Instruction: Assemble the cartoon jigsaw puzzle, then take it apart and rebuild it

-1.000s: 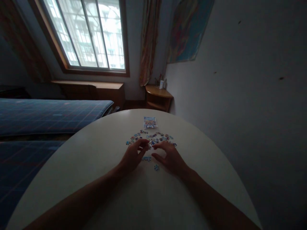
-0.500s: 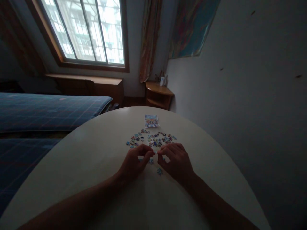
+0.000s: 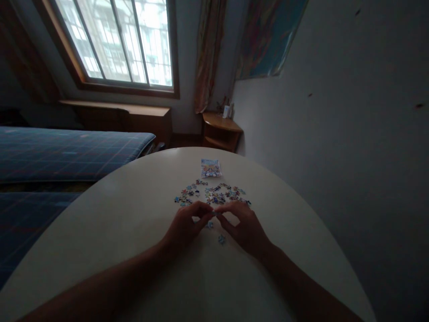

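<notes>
Fingertips of my left hand (image 3: 188,221) and my right hand (image 3: 241,223) meet over the table, both pinched on a small pale jigsaw piece (image 3: 215,213). Most of that piece is covered by the fingers, so I cannot tell whether it is one piece or two. Close below the hands lie a light blue jigsaw piece (image 3: 209,225) and, nearer to me, another bluish jigsaw piece (image 3: 221,239). Beyond the fingers, many loose jigsaw pieces spread in a left cluster (image 3: 187,193) and a right cluster (image 3: 223,194).
A colourful picture packet (image 3: 211,168) lies behind the pieces on the round white table (image 3: 140,205). Left of the table is a bed with a blue plaid mattress (image 3: 67,154). A wooden corner shelf (image 3: 221,123) stands past the far edge, and a wall runs along the right.
My right hand has moved left, closing the small gap to my left hand, and its fingers now touch the left fingertips. The view has shifted slightly.
</notes>
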The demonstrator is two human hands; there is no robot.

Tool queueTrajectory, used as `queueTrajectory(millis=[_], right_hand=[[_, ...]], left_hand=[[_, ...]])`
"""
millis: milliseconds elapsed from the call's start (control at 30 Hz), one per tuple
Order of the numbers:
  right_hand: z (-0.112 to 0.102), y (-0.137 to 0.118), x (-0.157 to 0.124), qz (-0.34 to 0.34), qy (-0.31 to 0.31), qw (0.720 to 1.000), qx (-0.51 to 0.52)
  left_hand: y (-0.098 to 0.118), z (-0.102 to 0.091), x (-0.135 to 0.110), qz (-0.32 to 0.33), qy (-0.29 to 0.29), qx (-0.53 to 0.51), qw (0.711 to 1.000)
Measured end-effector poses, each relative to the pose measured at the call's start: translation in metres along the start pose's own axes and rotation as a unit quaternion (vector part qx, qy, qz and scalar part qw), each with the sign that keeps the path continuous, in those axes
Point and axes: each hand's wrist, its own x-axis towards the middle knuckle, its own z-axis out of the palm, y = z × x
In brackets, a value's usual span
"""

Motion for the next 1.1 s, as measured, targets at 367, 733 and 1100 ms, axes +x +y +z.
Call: queueTrajectory(millis=[367, 733, 1100], right_hand=[[-0.006, 0.019, -0.002, 0.06, -0.112, 0.992, 0.014], [-0.002, 0.024, -0.004, 0.029, -0.142, 0.989, -0.013], [0.003, 0.022, -0.002, 0.015, -0.156, 0.988, -0.014]], left_hand=[[0.033, -0.01, -0.032, 0.103, -0.176, 0.382, 0.901], [0.043, -0.003, -0.036, 0.069, -0.213, 0.419, 0.88], [0.04, -0.003, -0.035, 0.073, -0.206, 0.42, 0.881]])
